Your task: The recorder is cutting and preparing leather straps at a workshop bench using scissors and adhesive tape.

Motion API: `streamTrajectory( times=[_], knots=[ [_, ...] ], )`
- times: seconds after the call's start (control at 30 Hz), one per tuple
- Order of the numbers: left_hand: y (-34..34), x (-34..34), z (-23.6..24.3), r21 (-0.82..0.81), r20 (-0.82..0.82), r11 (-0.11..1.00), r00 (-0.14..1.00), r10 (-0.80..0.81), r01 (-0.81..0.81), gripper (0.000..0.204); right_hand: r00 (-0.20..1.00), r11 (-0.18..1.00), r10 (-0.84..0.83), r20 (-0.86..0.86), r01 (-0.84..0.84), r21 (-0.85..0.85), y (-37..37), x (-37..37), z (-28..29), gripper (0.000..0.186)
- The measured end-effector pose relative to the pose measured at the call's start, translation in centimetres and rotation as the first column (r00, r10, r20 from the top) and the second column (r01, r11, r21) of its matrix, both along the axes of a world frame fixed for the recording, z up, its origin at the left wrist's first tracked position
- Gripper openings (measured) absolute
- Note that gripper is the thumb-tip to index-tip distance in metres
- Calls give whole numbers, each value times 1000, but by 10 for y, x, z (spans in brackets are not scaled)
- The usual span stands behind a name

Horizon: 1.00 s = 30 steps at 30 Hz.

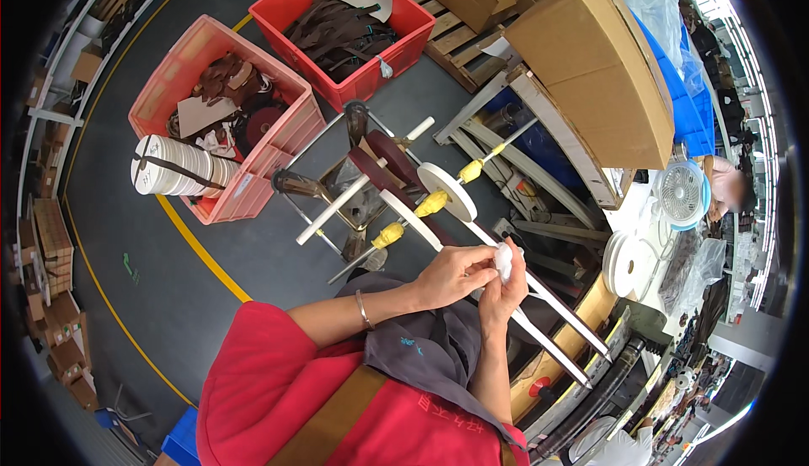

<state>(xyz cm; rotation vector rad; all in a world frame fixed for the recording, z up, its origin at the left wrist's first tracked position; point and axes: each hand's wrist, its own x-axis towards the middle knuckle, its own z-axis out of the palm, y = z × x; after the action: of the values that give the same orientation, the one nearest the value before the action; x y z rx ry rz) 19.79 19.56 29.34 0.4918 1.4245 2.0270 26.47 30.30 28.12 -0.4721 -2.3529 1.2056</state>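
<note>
My left hand [456,278] and my right hand [503,299] meet in front of me, fingers pinched together on a small white wad [504,262]. What it is made of cannot be made out. Just beyond them, white reels [447,192] sit on a metal rod wrapped with yellow bits [431,204]. Two white strips [563,324] run beneath my hands toward the machine at the lower right. Dark red reels [368,168] hang on a white bar behind the white ones.
A pink bin [291,87] of scraps stands at the left, with stacked white reels [181,167] on its rim. Behind it is a red bin [406,55] of dark straps. Cardboard boxes [590,70], a small fan [681,195] and a machine with a black tube [590,403] line the right.
</note>
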Motion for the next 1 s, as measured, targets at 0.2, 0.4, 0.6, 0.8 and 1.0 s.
streamTrajectory(
  times=[0.2, 0.4, 0.6, 0.8, 1.0],
  knots=[
    [-59, -43, -32, -126, -13, 903, 911, 413, -411, 12, 994, 960, -105, -21, 96, -262, 0, 3, 4, 27],
    [-156, -139, -153, -660, -216, 599, 879, 426, -453, 16, 998, 951, -47, 36, 56, -305, -2, 9, 5, 31],
    [-142, -164, -232, -786, -483, 507, 864, -143, -355, 26, 984, 957, -32, 173, 80, -278, -5, 6, 10, 26],
    [-94, -178, -253, -821, -548, 484, 656, -518, -304, 40, 987, 992, 28, 158, -8, -126, -9, -3, 3, 38],
    [-73, -181, -284, -866, -496, 453, 470, -730, -211, 34, 983, 997, 59, 175, -48, -66, -14, -13, 11, 29]
  ],
)
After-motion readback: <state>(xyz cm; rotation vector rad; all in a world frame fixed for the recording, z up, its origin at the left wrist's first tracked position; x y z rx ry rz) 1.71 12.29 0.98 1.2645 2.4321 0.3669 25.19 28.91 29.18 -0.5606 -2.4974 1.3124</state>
